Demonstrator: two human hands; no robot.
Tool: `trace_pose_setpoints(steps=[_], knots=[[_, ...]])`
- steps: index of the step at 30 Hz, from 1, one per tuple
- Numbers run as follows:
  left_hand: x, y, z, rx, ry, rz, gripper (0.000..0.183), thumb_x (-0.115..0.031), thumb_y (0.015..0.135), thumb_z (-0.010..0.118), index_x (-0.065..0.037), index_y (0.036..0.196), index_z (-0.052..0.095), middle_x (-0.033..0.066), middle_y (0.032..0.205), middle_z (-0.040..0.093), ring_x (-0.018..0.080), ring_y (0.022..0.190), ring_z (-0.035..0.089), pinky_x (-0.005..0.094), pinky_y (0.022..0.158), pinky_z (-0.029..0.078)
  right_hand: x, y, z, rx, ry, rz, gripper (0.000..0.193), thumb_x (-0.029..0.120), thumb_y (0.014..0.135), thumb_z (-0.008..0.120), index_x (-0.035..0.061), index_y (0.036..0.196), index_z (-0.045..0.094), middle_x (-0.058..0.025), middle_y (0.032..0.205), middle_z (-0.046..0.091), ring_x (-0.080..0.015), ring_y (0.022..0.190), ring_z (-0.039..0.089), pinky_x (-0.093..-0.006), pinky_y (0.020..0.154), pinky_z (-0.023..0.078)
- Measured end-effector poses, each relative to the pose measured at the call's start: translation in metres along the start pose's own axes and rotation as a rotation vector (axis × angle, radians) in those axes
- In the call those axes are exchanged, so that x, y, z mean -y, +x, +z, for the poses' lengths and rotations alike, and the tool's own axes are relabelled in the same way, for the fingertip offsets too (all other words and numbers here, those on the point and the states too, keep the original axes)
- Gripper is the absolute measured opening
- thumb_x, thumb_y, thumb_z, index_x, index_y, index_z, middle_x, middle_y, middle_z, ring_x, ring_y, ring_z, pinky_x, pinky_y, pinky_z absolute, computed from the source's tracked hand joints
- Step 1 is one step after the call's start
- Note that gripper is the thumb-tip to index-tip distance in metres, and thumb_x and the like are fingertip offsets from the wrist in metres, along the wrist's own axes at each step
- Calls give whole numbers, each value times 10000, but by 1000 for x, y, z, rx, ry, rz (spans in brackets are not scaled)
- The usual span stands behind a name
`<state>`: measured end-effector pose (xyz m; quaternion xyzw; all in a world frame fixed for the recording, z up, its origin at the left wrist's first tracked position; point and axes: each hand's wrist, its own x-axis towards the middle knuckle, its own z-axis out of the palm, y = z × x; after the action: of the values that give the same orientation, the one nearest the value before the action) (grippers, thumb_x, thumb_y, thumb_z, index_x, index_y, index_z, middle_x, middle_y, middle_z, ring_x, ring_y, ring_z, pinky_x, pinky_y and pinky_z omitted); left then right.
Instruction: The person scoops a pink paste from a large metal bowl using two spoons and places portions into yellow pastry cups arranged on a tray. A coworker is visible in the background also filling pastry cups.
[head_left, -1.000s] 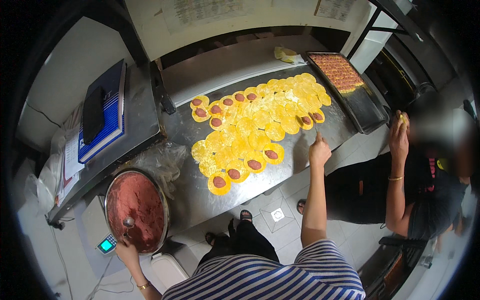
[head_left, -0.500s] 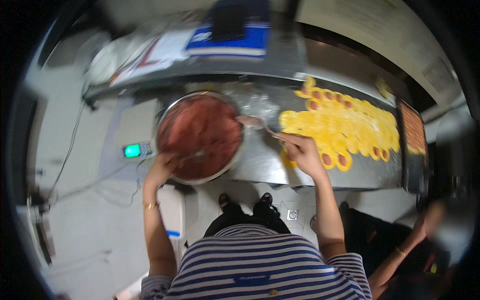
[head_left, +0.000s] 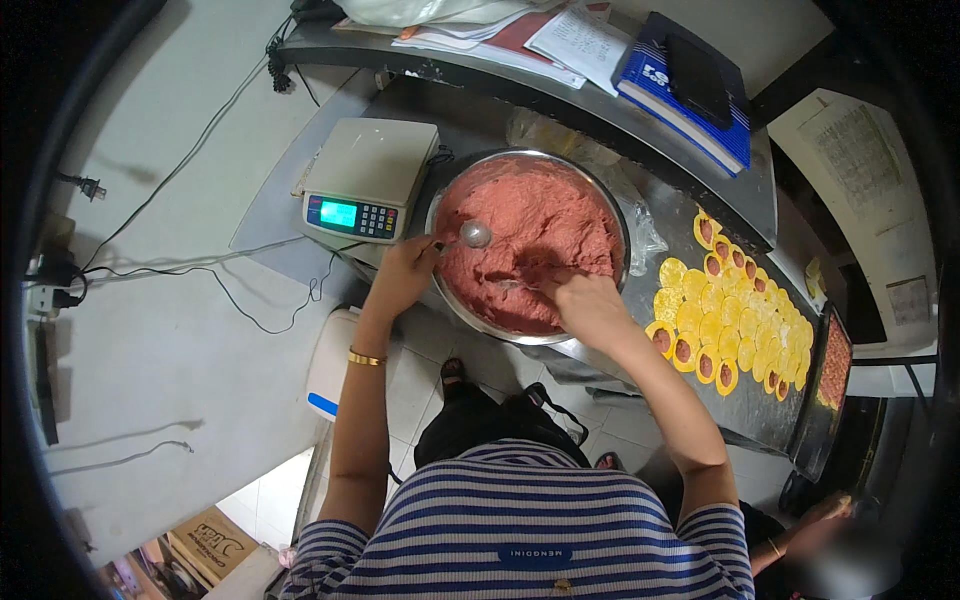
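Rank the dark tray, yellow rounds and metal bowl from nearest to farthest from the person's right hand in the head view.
1. Metal bowl: directly beneath the right hand.
2. Yellow rounds: to the hand's right.
3. Dark tray: farther right, past the rounds.

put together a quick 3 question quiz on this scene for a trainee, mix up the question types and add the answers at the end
1. Short answer: what stands just left of the metal bowl, its display lit?
2. Fill the gap: the person's hand nearer the yellow rounds is the ____ hand.
3. True or false: every yellow round carries a pink lump.

Key
1. A scale.
2. The right hand.
3. False; many have none on top.
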<state>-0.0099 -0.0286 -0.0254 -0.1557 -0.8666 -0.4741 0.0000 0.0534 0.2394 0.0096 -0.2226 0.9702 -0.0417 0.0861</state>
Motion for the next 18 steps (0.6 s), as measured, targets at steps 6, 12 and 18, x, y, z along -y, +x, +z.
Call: trace_pose_setpoints(steps=[6,12,18], knots=[[17,-4,20,-121,-27,-8,139,-85,827,486,29,813,563,226,674,553,364,619,558,392,536,421,27,11,-11,247,-3,-73,196,142,764,487,38,773,653,-177,832,642,-322,792,636,-422,682,492],[27,-1,25,-185,-77,70,122,-91,818,504,18,807,556,236,653,533,412,601,542,420,502,402,29,-5,-18,270,219,253,278,141,728,517,99,948,682,-187,872,645,-336,844,619,-418,784,476],[25,0,18,-137,-124,25,131,-105,826,503,16,803,544,227,648,526,407,599,535,405,495,390,18,6,-4,126,499,349,311,145,723,541,128,999,684,-186,890,645,-323,887,610,-405,810,473]])
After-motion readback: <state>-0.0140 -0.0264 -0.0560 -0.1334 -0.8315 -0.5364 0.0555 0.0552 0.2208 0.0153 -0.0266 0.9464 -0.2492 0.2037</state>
